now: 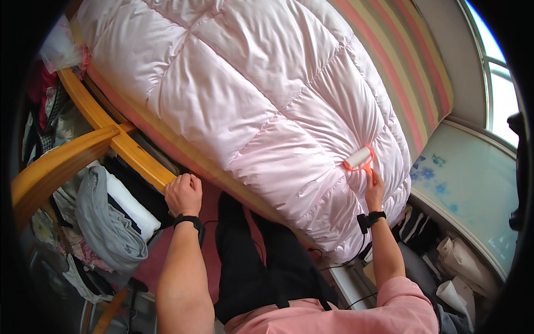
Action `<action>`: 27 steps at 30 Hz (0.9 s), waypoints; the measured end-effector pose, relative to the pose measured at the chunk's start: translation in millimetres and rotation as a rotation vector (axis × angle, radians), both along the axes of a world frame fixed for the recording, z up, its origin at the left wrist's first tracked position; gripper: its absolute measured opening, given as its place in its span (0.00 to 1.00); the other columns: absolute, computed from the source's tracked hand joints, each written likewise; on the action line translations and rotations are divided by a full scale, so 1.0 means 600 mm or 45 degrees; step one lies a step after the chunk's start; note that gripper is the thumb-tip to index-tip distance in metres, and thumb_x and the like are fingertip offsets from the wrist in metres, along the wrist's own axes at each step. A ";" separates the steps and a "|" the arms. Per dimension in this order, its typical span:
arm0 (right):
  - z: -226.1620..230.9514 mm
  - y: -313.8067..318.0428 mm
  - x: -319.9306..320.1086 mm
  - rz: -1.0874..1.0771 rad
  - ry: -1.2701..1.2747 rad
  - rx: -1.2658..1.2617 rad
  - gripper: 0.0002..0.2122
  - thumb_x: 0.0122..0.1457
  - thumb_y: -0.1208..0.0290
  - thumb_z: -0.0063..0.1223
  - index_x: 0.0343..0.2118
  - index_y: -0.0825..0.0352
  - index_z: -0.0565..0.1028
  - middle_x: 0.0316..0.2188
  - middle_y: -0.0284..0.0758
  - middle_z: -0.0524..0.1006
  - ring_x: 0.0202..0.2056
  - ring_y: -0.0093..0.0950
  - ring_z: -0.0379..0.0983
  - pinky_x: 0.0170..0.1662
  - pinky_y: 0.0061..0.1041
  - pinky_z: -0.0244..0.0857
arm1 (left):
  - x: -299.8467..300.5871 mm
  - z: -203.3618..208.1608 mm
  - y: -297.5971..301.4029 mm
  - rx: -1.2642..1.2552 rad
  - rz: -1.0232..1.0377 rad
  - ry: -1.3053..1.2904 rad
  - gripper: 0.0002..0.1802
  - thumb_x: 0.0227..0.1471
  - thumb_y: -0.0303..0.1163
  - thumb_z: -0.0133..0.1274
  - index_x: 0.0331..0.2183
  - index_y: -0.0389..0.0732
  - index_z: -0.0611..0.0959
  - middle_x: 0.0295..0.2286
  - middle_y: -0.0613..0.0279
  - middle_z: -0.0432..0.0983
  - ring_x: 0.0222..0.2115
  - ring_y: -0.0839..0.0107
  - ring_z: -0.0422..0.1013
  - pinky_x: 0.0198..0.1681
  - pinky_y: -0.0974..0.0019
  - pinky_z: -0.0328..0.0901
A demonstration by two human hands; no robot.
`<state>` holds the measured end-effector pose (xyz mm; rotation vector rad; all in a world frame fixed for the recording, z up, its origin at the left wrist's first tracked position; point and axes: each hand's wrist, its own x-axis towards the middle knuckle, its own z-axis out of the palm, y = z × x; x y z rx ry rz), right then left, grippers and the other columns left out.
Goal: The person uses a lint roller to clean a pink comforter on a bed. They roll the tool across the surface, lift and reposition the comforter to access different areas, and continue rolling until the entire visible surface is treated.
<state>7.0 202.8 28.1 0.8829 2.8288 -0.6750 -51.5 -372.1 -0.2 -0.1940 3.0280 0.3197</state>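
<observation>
A lint roller [357, 158] with a white roll and an orange-red frame lies against the pale pink quilted comforter [222, 89]. My right hand [375, 188] is closed around its handle, near the comforter's lower right part. Creases in the fabric fan out from where the roller presses. At the left, my left hand [183, 195] is curled over the end of a wooden rail [142, 161] beside the bed. Its fingertips are partly hidden. Both wrists carry black bands, and a cable hangs from the right one.
Under the comforter is a striped mattress [400, 61]. Folded clothes [105, 222] are heaped by the curved wooden armrest [61, 167] on the left. A flower-patterned glass panel [461, 183] stands at the right, with bags and clothes [456, 273] below it. Cables trail near my legs.
</observation>
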 end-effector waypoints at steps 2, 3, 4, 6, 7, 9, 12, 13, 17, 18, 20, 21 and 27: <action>0.024 0.010 0.044 -0.240 -0.099 0.064 0.16 0.69 0.66 0.54 0.53 0.72 0.78 0.47 0.43 0.82 0.48 0.32 0.79 0.52 0.30 0.70 | 0.000 0.000 0.000 0.013 -0.002 0.015 0.14 0.56 0.34 0.55 0.20 0.41 0.78 0.22 0.59 0.77 0.29 0.54 0.75 0.37 0.51 0.69; 0.028 -0.004 0.042 -0.390 0.045 -0.159 0.15 0.69 0.68 0.54 0.54 0.71 0.78 0.48 0.41 0.82 0.49 0.28 0.77 0.51 0.27 0.69 | 0.000 0.000 0.000 0.018 -0.008 0.023 0.14 0.56 0.34 0.54 0.20 0.41 0.78 0.22 0.59 0.77 0.29 0.54 0.75 0.37 0.51 0.69; 0.030 -0.029 0.028 -0.283 0.176 -0.216 0.15 0.69 0.68 0.54 0.54 0.71 0.78 0.48 0.41 0.82 0.48 0.27 0.77 0.51 0.27 0.69 | 0.000 -0.001 0.000 0.010 -0.017 0.041 0.14 0.56 0.34 0.54 0.20 0.41 0.78 0.22 0.59 0.77 0.29 0.54 0.75 0.37 0.51 0.69; 0.023 -0.094 -0.042 -0.246 0.284 -0.357 0.15 0.69 0.69 0.54 0.54 0.71 0.77 0.47 0.39 0.82 0.47 0.26 0.77 0.50 0.26 0.70 | 0.000 -0.001 -0.001 0.025 -0.017 0.054 0.14 0.56 0.34 0.55 0.20 0.41 0.77 0.22 0.59 0.77 0.29 0.54 0.75 0.37 0.51 0.69; 0.011 -0.137 -0.088 -0.093 0.296 -0.388 0.15 0.69 0.69 0.54 0.54 0.71 0.78 0.47 0.39 0.82 0.45 0.26 0.78 0.49 0.26 0.70 | 0.000 -0.002 -0.001 0.025 -0.020 0.063 0.14 0.55 0.34 0.55 0.20 0.41 0.77 0.22 0.59 0.77 0.29 0.54 0.75 0.37 0.51 0.69; -0.010 -0.231 -0.169 0.225 0.280 -0.516 0.14 0.68 0.69 0.56 0.53 0.69 0.78 0.44 0.40 0.82 0.41 0.30 0.79 0.47 0.27 0.71 | 0.001 -0.002 -0.001 0.005 -0.017 0.042 0.14 0.55 0.34 0.55 0.19 0.41 0.77 0.22 0.59 0.77 0.29 0.54 0.75 0.36 0.51 0.69; -0.039 -0.349 -0.206 0.612 0.128 -0.597 0.14 0.64 0.69 0.59 0.50 0.65 0.81 0.36 0.44 0.80 0.35 0.40 0.78 0.42 0.34 0.70 | -0.001 -0.002 0.000 -0.013 -0.015 0.042 0.15 0.55 0.34 0.55 0.19 0.41 0.76 0.21 0.59 0.77 0.28 0.54 0.75 0.36 0.52 0.69; -0.047 -0.365 -0.196 0.522 0.047 -0.566 0.14 0.63 0.68 0.60 0.50 0.65 0.81 0.34 0.44 0.79 0.34 0.42 0.77 0.40 0.35 0.70 | -0.001 -0.001 0.001 -0.013 -0.011 0.032 0.15 0.55 0.34 0.55 0.19 0.41 0.76 0.21 0.59 0.77 0.28 0.54 0.75 0.36 0.52 0.69; -0.037 -0.310 -0.073 0.361 0.099 -0.357 0.15 0.62 0.69 0.59 0.51 0.63 0.81 0.30 0.43 0.78 0.31 0.40 0.75 0.37 0.35 0.68 | -0.001 -0.001 0.001 0.026 -0.018 0.106 0.15 0.55 0.34 0.55 0.19 0.42 0.77 0.21 0.59 0.76 0.27 0.54 0.75 0.35 0.52 0.69; -0.022 -0.276 -0.033 0.220 -0.009 -0.345 0.15 0.63 0.69 0.59 0.52 0.64 0.81 0.30 0.42 0.78 0.30 0.36 0.74 0.36 0.34 0.67 | 0.000 -0.001 0.001 0.028 -0.007 0.078 0.14 0.55 0.34 0.54 0.19 0.42 0.77 0.21 0.59 0.77 0.27 0.54 0.75 0.35 0.52 0.69; 0.017 -0.223 0.046 0.063 -0.059 -0.243 0.14 0.64 0.70 0.58 0.52 0.66 0.80 0.30 0.41 0.77 0.28 0.33 0.72 0.35 0.31 0.66 | 0.000 -0.001 0.000 0.012 -0.005 0.046 0.14 0.55 0.34 0.54 0.19 0.42 0.78 0.21 0.59 0.77 0.28 0.54 0.75 0.36 0.52 0.69; 0.040 -0.207 0.078 0.084 -0.117 -0.119 0.14 0.65 0.70 0.57 0.51 0.67 0.80 0.30 0.41 0.78 0.29 0.33 0.72 0.35 0.32 0.66 | 0.000 -0.001 0.000 0.006 -0.005 0.032 0.14 0.55 0.34 0.54 0.20 0.42 0.78 0.22 0.59 0.77 0.28 0.54 0.75 0.36 0.52 0.69; 0.054 -0.341 0.068 0.251 0.130 -0.297 0.13 0.63 0.71 0.59 0.50 0.65 0.80 0.31 0.39 0.77 0.31 0.35 0.73 0.37 0.33 0.65 | 0.001 -0.001 0.001 0.008 0.001 0.044 0.14 0.55 0.35 0.54 0.20 0.42 0.78 0.21 0.59 0.77 0.27 0.54 0.75 0.36 0.52 0.69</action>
